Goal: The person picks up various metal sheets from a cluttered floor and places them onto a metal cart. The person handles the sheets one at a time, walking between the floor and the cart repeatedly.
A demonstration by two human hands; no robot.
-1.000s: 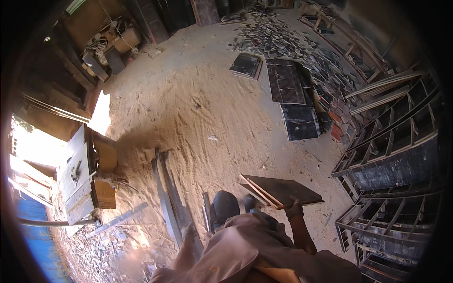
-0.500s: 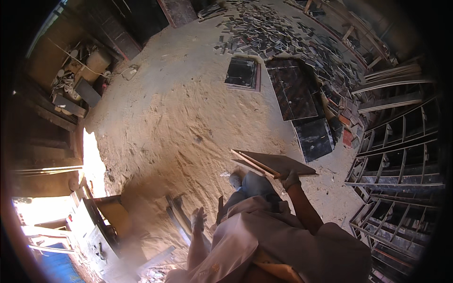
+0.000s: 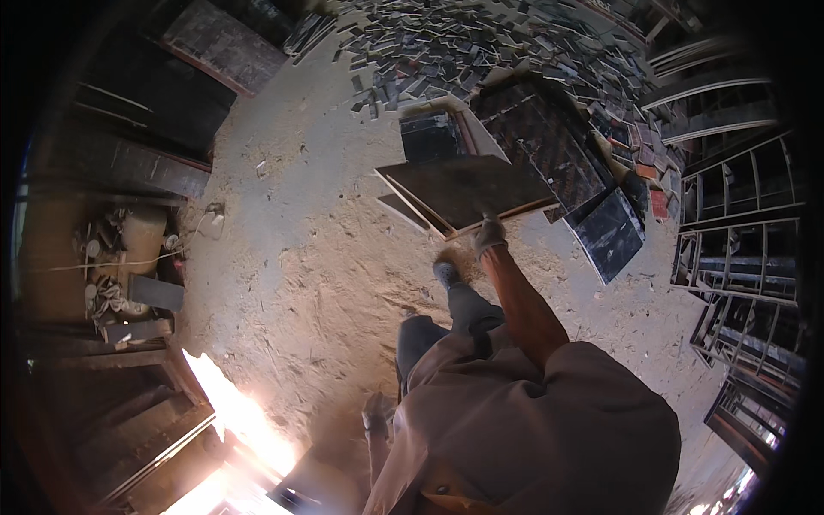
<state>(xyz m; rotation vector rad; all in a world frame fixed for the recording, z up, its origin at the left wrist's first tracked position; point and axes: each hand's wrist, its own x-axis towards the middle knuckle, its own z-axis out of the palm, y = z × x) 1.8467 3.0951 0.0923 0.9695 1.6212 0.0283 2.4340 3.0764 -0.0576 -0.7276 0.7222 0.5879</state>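
Head view. The right hand point(image 3: 489, 235) was clamped on the near edge of the boards point(image 3: 463, 182), which lay ahead of the grip and extended farther to its left, long axis roughly left to right, above the floor point(image 3: 300, 257). The left hand point(image 3: 375, 412) was well apart; whether its fingers were together could not be told. Counts: hands, two; boards, at least two; stack point(image 3: 427, 136), one; panels point(image 3: 549, 129), at least two; scraps point(image 3: 429, 43), uncountable, along the floor's far edge.
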